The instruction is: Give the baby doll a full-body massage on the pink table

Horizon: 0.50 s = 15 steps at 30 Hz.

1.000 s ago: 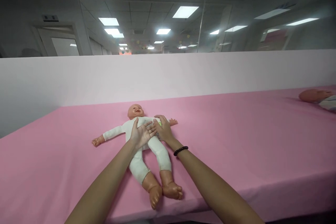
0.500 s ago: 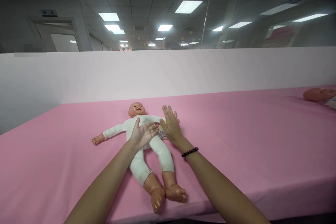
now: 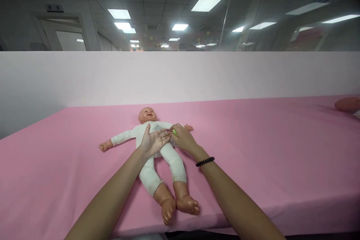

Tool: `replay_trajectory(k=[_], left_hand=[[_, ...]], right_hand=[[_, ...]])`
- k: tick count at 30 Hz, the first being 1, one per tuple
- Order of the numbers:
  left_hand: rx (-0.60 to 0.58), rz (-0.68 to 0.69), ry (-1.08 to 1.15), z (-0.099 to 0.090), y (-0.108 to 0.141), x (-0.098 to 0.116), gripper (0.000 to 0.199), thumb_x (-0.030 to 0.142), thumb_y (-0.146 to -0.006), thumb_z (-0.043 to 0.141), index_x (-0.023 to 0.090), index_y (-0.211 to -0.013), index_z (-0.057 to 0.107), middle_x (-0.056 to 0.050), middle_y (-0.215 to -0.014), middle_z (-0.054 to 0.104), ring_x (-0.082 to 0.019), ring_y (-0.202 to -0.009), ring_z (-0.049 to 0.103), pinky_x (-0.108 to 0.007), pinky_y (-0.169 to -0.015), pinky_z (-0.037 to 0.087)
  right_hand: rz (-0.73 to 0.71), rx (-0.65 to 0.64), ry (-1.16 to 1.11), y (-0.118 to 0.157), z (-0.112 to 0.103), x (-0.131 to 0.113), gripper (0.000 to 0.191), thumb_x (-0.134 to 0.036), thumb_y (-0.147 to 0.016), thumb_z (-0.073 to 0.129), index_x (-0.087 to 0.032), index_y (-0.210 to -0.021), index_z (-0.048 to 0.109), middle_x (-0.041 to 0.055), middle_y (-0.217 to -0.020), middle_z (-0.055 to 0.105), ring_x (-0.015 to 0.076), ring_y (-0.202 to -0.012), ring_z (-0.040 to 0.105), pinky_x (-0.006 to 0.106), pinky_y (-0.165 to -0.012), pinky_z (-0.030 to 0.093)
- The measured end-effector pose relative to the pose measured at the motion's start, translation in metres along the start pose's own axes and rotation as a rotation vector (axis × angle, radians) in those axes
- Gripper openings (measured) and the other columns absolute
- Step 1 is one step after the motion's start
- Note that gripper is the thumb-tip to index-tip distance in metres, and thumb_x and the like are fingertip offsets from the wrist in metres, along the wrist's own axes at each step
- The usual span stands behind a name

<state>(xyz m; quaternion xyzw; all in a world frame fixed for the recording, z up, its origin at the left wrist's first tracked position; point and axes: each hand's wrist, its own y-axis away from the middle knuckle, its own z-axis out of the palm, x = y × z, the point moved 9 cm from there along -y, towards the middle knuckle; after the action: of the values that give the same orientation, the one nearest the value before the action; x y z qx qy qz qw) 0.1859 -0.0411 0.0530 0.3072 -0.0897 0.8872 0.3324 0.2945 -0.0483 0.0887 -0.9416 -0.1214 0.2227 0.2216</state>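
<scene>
The left hand (image 3: 153,141) is laid wide open on the chest of a white-suited plastic baby doll (image 3: 171,163). The right hand (image 3: 183,138) is curved narrowly at its waist, beside a small green piece (image 3: 174,132); whether this is gripped cannot be told. The doll is placed on its back on a pink-covered desk (image 3: 70,180), and another doll's head (image 3: 348,104) is seen far to the right.

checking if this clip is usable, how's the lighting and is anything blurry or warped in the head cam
Head view: ceiling panels glare white and the top corners go dark; the wide lens bends the pink-sheeted table; the doll, left hand and right hand look sharp; the far room looks hazy.
</scene>
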Motion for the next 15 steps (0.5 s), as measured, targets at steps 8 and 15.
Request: replay_trajectory(k=[8, 15], left_hand=[[0.030, 0.008, -0.017, -0.004, 0.000, 0.001, 0.094, 0.070, -0.094, 0.029, -0.008, -0.148, 0.029, -0.032, -0.136, 0.053, -0.033, -0.123, 0.059, -0.041, -0.107, 0.045], [-0.052, 0.028, -0.019, 0.006, 0.002, 0.001, 0.087, 0.066, -0.097, 0.027, -0.005, -0.145, 0.039, -0.027, -0.126, 0.062, -0.030, -0.113, 0.065, -0.038, -0.105, 0.046]], right_hand=[[0.319, 0.202, 0.225, 0.009, -0.025, 0.050, 0.043, -0.028, -0.096, 0.044, -0.006, -0.131, 0.055, 0.0286, -0.129, 0.056, 0.0421, -0.124, 0.051, 0.064, -0.103, 0.035], [-0.220, 0.148, -0.088, 0.011, -0.019, -0.045, 0.065, -0.050, -0.104, 0.028, -0.021, -0.161, 0.014, 0.0100, -0.165, 0.017, 0.0246, -0.154, 0.007, 0.055, -0.123, 0.011]])
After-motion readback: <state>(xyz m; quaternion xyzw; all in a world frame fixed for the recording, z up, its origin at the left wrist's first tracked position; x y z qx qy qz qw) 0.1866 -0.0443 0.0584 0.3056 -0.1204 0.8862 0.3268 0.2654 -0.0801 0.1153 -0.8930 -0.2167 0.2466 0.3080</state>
